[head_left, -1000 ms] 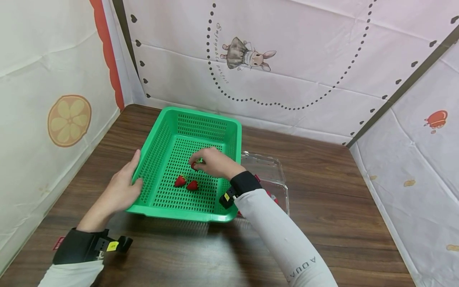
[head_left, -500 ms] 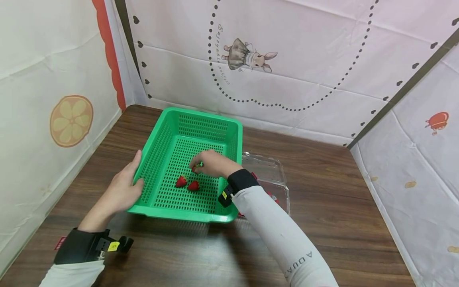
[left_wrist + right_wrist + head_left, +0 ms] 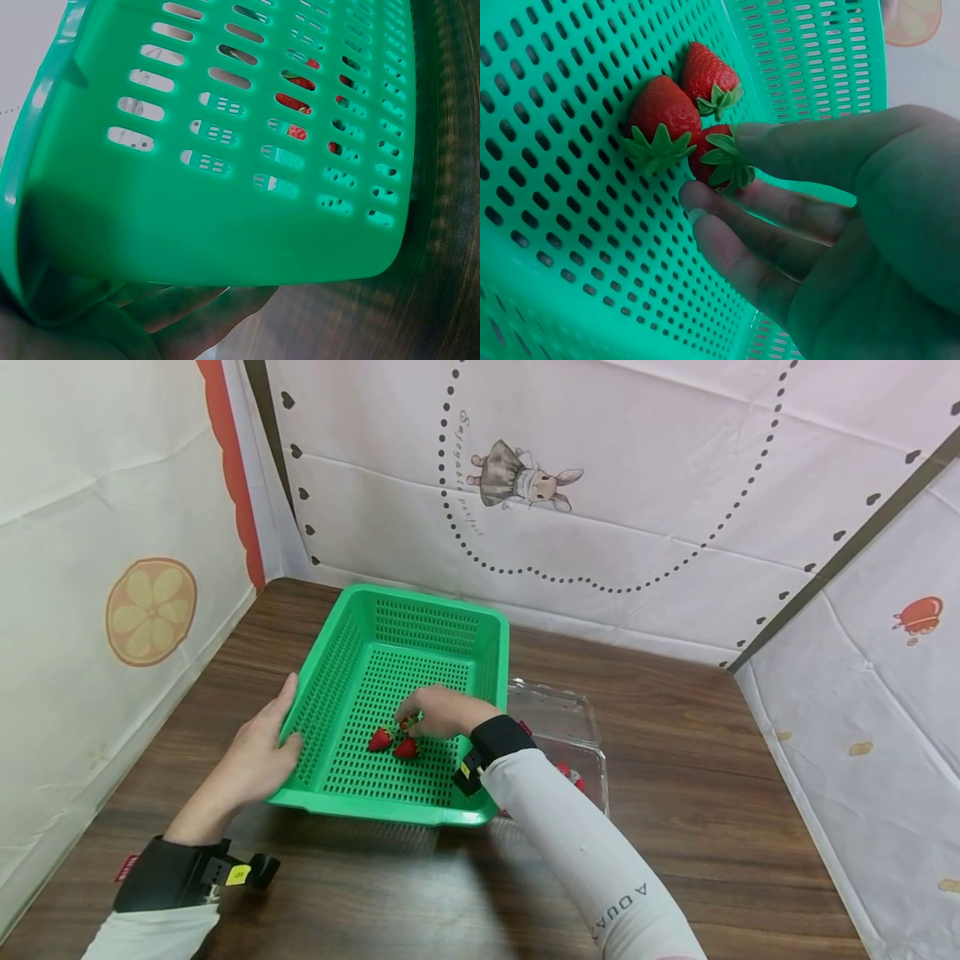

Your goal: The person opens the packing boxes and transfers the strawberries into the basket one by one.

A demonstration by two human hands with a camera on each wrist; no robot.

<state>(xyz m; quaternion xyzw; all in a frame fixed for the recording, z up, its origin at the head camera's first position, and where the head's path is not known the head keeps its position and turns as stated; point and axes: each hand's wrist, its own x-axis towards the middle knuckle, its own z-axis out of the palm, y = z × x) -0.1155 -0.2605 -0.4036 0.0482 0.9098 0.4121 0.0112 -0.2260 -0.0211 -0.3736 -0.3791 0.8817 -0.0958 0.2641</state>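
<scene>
Strawberry (image 3: 718, 159), pinched at its leafy cap by the right hand (image 3: 442, 711), has come down beside two others on the floor of the green basket (image 3: 352, 635), whose left wall the left hand (image 3: 258, 752) grips, so its release looks near.

You are working in a small staged booth, not a real room: a dark wood-grain surface (image 3: 675, 827) is boxed in by creased white cloth walls (image 3: 637, 485) printed with a cartoon rabbit (image 3: 525, 481), a citrus slice (image 3: 150, 612) and dotted lines.
</scene>
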